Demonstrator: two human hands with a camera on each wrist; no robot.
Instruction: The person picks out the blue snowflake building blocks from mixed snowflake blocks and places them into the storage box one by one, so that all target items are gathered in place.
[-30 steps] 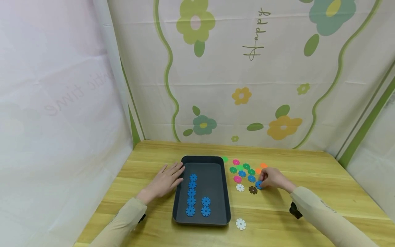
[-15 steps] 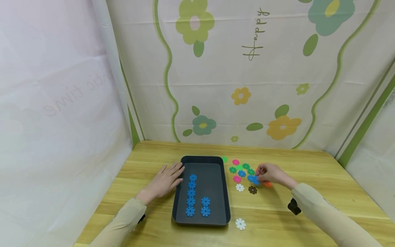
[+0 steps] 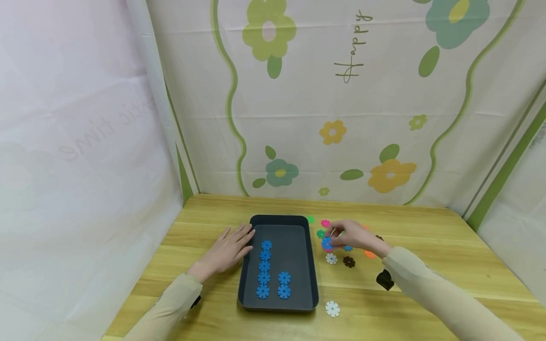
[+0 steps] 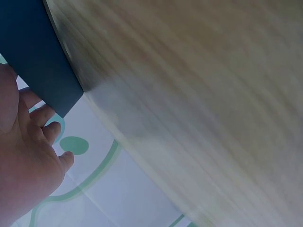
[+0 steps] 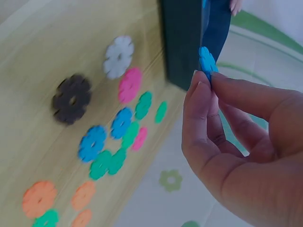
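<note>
My right hand pinches a blue flower-shaped disc between thumb and fingertips, above the table just right of the dark tray. In the right wrist view the disc is tilted nearly edge-on. My left hand rests against the tray's left rim, its fingers extended over the edge. Inside the tray, several blue discs form a column on the left. Beside them, a shorter column holds two blue discs. The left wrist view shows the tray's outer wall and part of the left hand.
Loose discs lie right of the tray: orange, green, pink, blue, white and dark brown. Another white disc lies near the tray's front right corner. A flower-print cloth hangs behind the wooden table.
My right hand has lifted a blue disc off the table and carried it left toward the tray, uncovering orange discs and a dark one. My left hand has stayed at the tray's rim.
</note>
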